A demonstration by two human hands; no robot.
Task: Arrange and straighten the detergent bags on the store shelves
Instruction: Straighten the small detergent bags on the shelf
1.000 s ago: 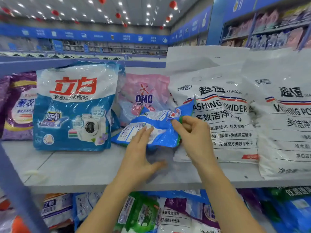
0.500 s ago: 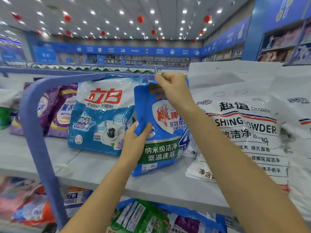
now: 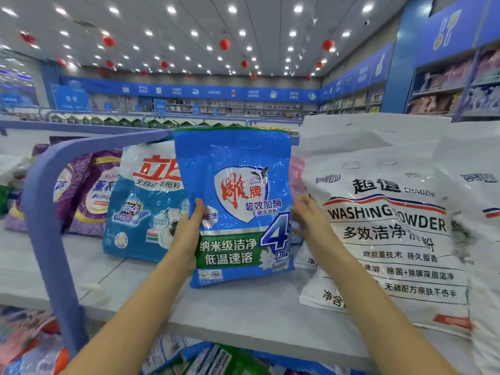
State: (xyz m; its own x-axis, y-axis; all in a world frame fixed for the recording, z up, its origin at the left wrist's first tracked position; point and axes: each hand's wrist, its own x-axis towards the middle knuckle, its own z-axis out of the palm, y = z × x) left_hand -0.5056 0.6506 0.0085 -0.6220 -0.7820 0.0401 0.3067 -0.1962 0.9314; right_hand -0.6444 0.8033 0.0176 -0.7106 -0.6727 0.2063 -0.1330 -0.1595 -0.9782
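- Purple bags (image 3: pixel 89 196): far left on the shelf (image 3: pixel 243 315), partly behind a blue rail (image 3: pixel 46 212).
- Light-blue bag (image 3: pixel 143 201): upright at 9 o'clock of the blue detergent bag (image 3: pixel 238 207), which overlaps it.
- Left hand (image 3: pixel 189 228): grip pinching the blue detergent bag's left edge, thumb on its front.
- Blue detergent bag: mid-shelf, upright, base on the shelf.
- Right hand (image 3: pixel 308 220): at the bag's 3 o'clock edge, fingers touching it. Grip clasped or spread, cannot tell.
- White washing powder bag (image 3: pixel 389 234): further toward 3 o'clock, leaning back.

Bare shelf (image 3: pixel 243 307) front lies open. The upright blue detergent bag (image 3: pixel 238 185) stands between the Liby bag (image 3: pixel 143 212) and white washing-powder bag (image 3: pixel 392 239) (both close); a curved blue rail (image 3: pixel 44 212) bars the left.
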